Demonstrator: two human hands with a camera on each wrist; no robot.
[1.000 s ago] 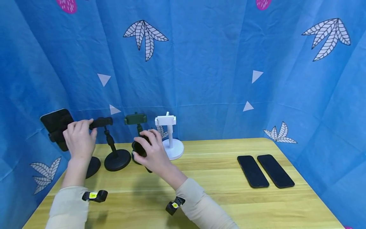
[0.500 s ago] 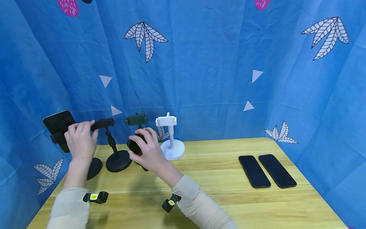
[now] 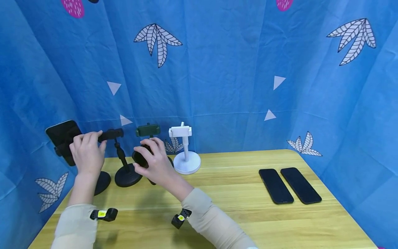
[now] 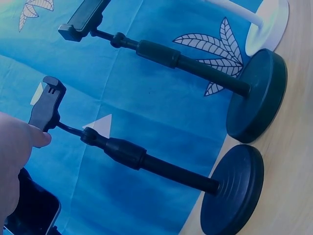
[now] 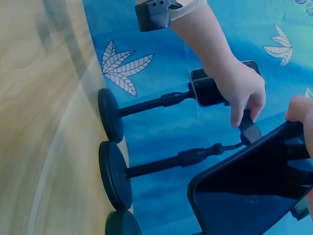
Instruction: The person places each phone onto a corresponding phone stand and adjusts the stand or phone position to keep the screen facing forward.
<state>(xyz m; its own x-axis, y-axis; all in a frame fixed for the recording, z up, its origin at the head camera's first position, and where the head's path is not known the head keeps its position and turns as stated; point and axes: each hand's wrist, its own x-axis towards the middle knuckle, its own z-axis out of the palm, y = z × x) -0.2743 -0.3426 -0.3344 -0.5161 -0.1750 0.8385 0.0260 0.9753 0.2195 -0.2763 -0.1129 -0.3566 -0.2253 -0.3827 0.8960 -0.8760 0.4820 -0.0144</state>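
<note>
My left hand [image 3: 88, 152] pinches one end of the clamp [image 4: 47, 105] on top of a black phone stand [image 3: 126, 171]. That clamp holds no phone. In my right hand [image 3: 157, 160] a black phone [image 5: 244, 191] is gripped by its edges, tilted, to the right of the clamp and apart from it. The phone hides much of the green phone stand [image 4: 205, 71] in the right wrist view. Left of my left hand, another phone [image 3: 60, 133] sits in the clamp of a further black stand, whose round base [image 3: 102, 182] is partly covered by my forearm.
A white phone stand [image 3: 186, 162] stands at the back of the wooden table [image 3: 236, 221], right of the green one. Two dark phones [image 3: 276, 186] lie side by side on the table's right. A blue patterned curtain [image 3: 217, 69] hangs behind.
My right hand has moved left with the phone, toward the black stand's clamp. The left hand keeps its grip on the clamp with hardly any movement.
</note>
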